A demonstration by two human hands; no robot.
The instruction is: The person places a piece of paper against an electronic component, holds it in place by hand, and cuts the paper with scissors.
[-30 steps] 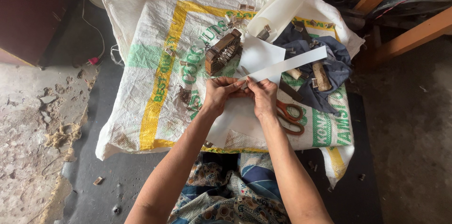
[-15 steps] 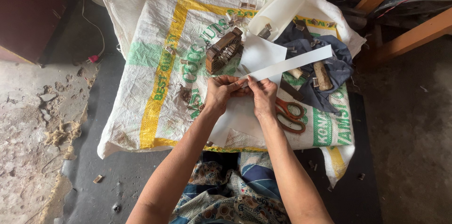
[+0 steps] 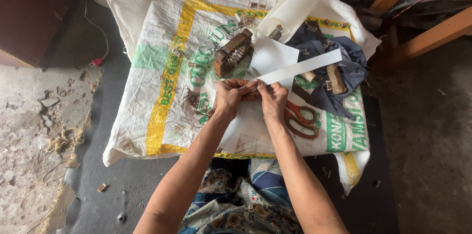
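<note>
My left hand (image 3: 231, 95) and my right hand (image 3: 273, 100) meet over a white woven sack (image 3: 167, 91) spread on the floor. Both pinch the near end of a long white strip (image 3: 302, 65) that slants up to the right. Under my hands lies a white sheet (image 3: 248, 128). Orange-handled scissors (image 3: 299, 118) rest just right of my right hand. A brown metal block with stacked plates (image 3: 233, 54) sits just beyond my left hand.
A roll of white sheet (image 3: 290, 12) lies at the far side by a dark blue cloth (image 3: 339, 74) holding wooden-handled tools (image 3: 336, 78). Small metal pieces (image 3: 253, 7) are scattered on the sack. Wooden beams (image 3: 423, 34) cross at right; rubble (image 3: 44, 116) lies at left.
The hands stay together on the strip's end; the strip's angle has shifted only slightly.
</note>
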